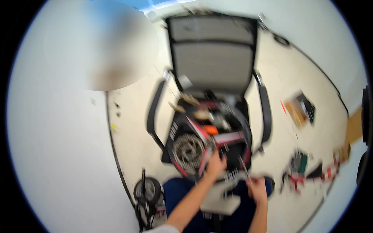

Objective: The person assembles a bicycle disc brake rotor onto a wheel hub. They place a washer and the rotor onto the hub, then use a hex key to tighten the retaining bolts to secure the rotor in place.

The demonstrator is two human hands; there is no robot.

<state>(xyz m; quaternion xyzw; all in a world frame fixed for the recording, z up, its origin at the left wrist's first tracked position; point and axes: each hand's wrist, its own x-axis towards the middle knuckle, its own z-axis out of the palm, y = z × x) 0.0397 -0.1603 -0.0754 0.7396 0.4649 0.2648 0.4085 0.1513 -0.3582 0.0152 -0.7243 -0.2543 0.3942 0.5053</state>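
Observation:
A black, red and white spoked wheel [232, 137] lies on the seat of an office chair [213, 64] in front of me. A perforated brake disc [188, 151] shows in its left part. My left hand [216, 165] is at the wheel's hub, its fingers curled in; blur hides what lies between them. My right hand [257, 188] is closed around a thin metal rod-like tool [244, 167], whose tip points up toward the wheel's right side. An orange item [211, 129] and several other blurred items show between and beyond the spokes.
Armrests flank the wheel, the right armrest [265, 112] close beside it. On the floor at left is a small wheeled thing [147, 190]. A box [299, 110] and several loose parts [298, 163] lie at right. White walls bound the floor.

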